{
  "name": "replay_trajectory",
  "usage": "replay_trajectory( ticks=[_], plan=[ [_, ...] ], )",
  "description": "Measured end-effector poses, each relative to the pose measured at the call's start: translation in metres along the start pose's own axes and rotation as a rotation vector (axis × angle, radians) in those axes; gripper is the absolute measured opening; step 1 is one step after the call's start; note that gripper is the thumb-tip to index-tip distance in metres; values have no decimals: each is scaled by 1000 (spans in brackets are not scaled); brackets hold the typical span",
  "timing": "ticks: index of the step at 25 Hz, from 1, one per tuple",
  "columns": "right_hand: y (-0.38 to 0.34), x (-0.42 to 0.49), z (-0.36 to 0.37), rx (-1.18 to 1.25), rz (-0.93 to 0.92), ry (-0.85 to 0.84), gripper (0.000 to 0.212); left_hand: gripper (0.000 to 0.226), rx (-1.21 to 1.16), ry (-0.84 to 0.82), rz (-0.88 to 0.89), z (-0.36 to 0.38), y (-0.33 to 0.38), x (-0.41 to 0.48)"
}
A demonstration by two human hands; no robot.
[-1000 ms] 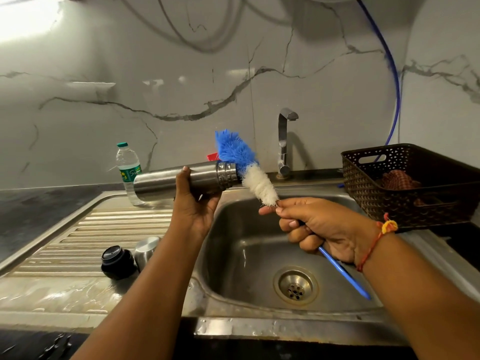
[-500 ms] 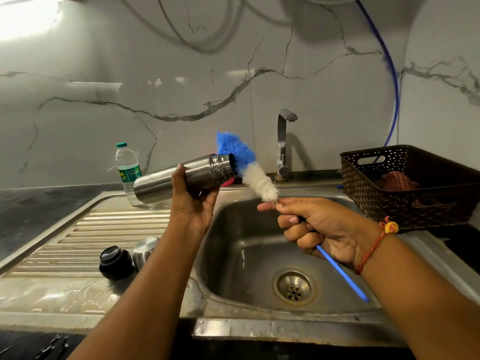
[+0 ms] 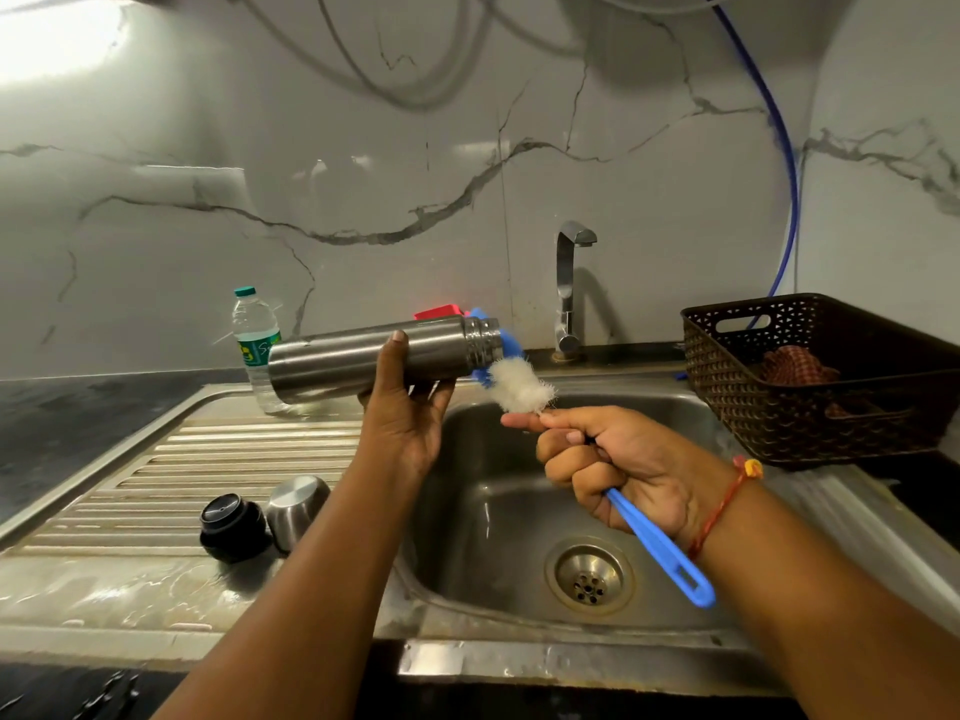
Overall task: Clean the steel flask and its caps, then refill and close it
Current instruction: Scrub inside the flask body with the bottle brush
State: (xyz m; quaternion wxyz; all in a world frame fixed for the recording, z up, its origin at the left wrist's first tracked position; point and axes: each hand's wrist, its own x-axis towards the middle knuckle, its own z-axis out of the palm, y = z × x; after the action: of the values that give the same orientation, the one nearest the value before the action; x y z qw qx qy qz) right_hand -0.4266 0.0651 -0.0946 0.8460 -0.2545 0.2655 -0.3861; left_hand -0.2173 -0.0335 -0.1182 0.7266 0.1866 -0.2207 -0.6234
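Drainboard (image 3: 156,475) carries black cap (image 3: 232,527) touching steel cap (image 3: 296,509); water bottle (image 3: 253,335) behind.

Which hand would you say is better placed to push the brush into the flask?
The right hand: it grips the brush whose bristles are at the mouth of the flask, which the left hand holds sideways.

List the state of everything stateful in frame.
steel flask: uncapped, held sideways by left hand.
bottle brush: gripped by right hand, blue end at flask mouth.
black cap: off, on drainboard.
steel cap: off, beside black cap.
tap: no water running.
water bottle: capped, upright.
basket: holds a cloth.
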Motion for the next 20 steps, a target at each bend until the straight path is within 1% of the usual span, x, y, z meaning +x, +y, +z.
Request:
replay_trajectory(
  ticks=[3, 6, 7, 10, 13, 15, 16, 18, 20],
  plan=[
    [0, -1, 1, 82, 55, -104, 40, 89, -56, 25, 73, -4, 9, 8],
    [3, 5, 5, 151, 47, -98, 42, 80, 84, 43, 103, 1, -2, 2],
    [3, 5, 4, 170, 48, -101, 41, 80, 94, 43, 106, 4, -4, 1],
    [-1, -1, 3, 155, 62, -131, 41, 87, -9, 26, 104, 1, 5, 8],
    [1, 7, 3, 97, -10, -13, 41, 82, 104, -20, 36, 1, 0, 0],
    [3, 16, 2, 2, -107, 104, 38, 70, 122, -42, -28, 6, -5, -4],
    [2, 17, 0, -84, -174, 170, 34, 64, 110, -42, -49, 9, -3, -5],
    [0, 18, -6, -310, -300, 324, 28, 57, 93, 8, -66, 9, 4, -2],
    [1, 21, -11, -508, -371, 452, 27, 57, 84, 58, -82, 4, 13, 3]
  ],
)
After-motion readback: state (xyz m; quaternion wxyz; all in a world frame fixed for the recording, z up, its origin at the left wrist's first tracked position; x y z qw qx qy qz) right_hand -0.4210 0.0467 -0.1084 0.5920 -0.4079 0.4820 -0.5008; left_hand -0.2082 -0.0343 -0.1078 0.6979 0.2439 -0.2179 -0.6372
